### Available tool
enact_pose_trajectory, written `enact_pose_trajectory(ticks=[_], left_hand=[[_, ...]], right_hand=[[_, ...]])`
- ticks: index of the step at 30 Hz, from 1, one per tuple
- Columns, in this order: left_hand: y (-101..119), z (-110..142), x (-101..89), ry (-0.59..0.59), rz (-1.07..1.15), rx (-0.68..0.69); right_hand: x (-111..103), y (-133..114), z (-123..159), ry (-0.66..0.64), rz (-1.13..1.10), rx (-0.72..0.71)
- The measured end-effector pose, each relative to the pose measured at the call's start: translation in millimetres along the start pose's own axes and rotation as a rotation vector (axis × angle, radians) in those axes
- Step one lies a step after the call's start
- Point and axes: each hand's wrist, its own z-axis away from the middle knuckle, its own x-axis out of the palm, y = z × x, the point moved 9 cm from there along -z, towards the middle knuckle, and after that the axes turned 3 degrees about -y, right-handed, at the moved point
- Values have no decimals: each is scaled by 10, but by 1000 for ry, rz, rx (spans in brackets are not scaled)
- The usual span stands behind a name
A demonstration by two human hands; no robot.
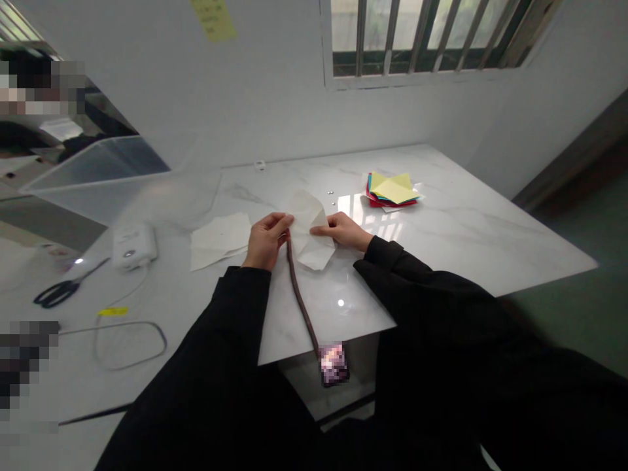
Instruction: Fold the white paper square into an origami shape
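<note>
A crinkled sheet of thin white paper is held up over the marble-patterned table between my two hands. My left hand is closed, with thumb and fingers pinching the paper's left edge and the upper end of a thin, dark brown stick. The stick slants down past the table's front edge, towards a blurred-out rectangle. From the right side, my right hand pinches the paper between thumb and fingers. Several flat pieces of white paper lie just left of my left hand.
A stack of coloured paper lies at the back right, near small shiny bits. Leftward are black-handled scissors, a white device with a cord and a clear plastic bin. Another person is partly visible at upper left.
</note>
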Motion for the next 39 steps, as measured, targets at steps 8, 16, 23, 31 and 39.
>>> enact_pose_trajectory(ticks=[8, 16, 23, 31, 39], left_hand=[[30, 6, 21, -14, 20, 12], [55, -6, 26, -43, -37, 41], [95, -13, -2, -30, -30, 48], [67, -27, -52, 12, -39, 37], [80, 8, 69, -123, -7, 22]], right_hand=[[14, -4, 11, 1, -13, 14], [19, 7, -1, -8, 8, 14], [7, -6, 1, -4, 27, 3], [1, -34, 16, -2, 100, -1], [-3, -29, 17, 31, 12, -13]])
